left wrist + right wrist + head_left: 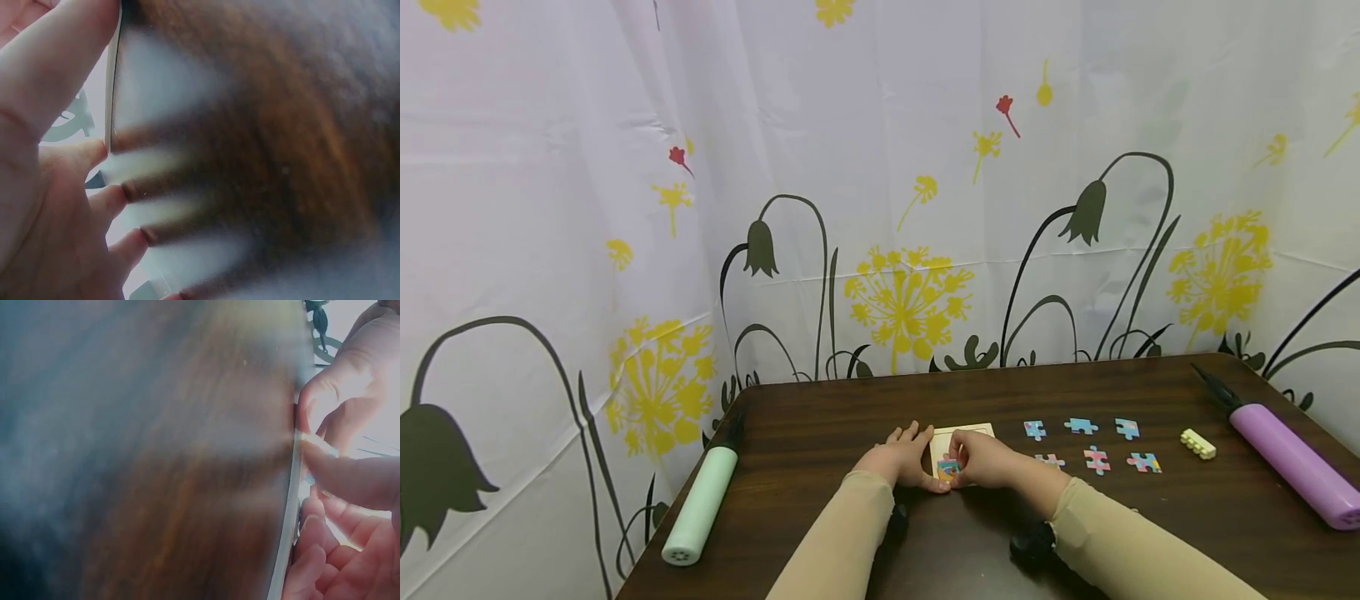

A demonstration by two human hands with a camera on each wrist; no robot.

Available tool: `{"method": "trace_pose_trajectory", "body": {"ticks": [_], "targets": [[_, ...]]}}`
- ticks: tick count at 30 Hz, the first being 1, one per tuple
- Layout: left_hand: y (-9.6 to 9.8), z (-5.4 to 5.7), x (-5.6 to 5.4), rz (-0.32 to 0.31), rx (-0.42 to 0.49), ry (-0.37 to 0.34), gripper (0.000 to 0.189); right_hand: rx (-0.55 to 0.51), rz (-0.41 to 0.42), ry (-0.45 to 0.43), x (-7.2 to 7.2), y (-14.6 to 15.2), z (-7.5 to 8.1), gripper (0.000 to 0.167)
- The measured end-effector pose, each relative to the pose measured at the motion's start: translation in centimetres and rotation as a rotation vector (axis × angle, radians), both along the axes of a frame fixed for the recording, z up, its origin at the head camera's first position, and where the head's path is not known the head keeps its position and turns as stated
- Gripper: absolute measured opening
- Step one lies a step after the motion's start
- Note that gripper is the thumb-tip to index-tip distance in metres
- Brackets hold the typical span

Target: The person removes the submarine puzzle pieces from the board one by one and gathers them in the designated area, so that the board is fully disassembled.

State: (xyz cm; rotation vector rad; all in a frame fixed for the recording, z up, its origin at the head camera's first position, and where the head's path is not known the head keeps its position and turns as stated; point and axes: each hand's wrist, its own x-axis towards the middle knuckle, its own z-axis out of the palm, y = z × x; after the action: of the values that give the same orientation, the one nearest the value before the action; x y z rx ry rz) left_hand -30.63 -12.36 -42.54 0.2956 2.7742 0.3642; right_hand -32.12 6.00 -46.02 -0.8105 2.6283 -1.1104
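Observation:
A pale wooden puzzle board lies flat on the dark table, with colourful jigsaw pieces in its near left corner. My left hand spreads its fingers along the board's left side, its thumb at the near corner. From the right, my right hand reaches over the board and pinches a jigsaw piece at that corner. The fingers mostly hide this piece. In the right wrist view, both thumbs are close together at the near edge of the board.
Right of the board lie several loose jigsaw pieces in two rows. Beyond them are a cream toy block and a purple balloon pump. A mint-green pump lies on the left. A flowered curtain hangs behind the table.

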Motion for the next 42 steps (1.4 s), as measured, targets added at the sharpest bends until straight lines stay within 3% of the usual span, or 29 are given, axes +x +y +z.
{"method": "trace_pose_trajectory", "body": {"ticks": [4,10,14,21,25,29,38,42], "targets": [[0.0,-0.2,-0.1,-0.004,-0.003,-0.002,0.101,0.001,-0.013,0.025,0.0,0.2,-0.2,0.019],[0.1,-0.1,-0.1,-0.003,-0.009,-0.001,0.101,-0.017,-0.012,-0.012,0.0,0.3,0.2,0.018],[0.0,-0.4,-0.5,0.004,-0.010,-0.016,0.103,-0.053,0.001,-0.058,-0.1,0.4,0.4,0.018],[-0.4,-2.4,-1.9,0.012,-0.020,0.006,0.108,-0.171,-0.002,-0.206,-0.4,0.9,0.6,0.017],[-0.2,-1.4,-1.2,0.019,-0.025,-0.006,0.106,-0.231,-0.020,-0.272,-0.1,2.1,1.0,0.016],[0.2,-0.1,-0.3,0.022,-0.018,-0.011,0.103,-0.251,-0.025,-0.296,0.5,4.4,1.9,0.014],[0.0,-0.8,-0.9,0.030,-0.015,-0.006,0.105,-0.149,-0.016,-0.273,3.2,9.7,3.4,0.012],[-0.2,-2.1,-1.7,0.022,-0.022,0.000,0.109,-0.102,0.009,-0.301,4.6,11.5,3.3,0.015]]}}
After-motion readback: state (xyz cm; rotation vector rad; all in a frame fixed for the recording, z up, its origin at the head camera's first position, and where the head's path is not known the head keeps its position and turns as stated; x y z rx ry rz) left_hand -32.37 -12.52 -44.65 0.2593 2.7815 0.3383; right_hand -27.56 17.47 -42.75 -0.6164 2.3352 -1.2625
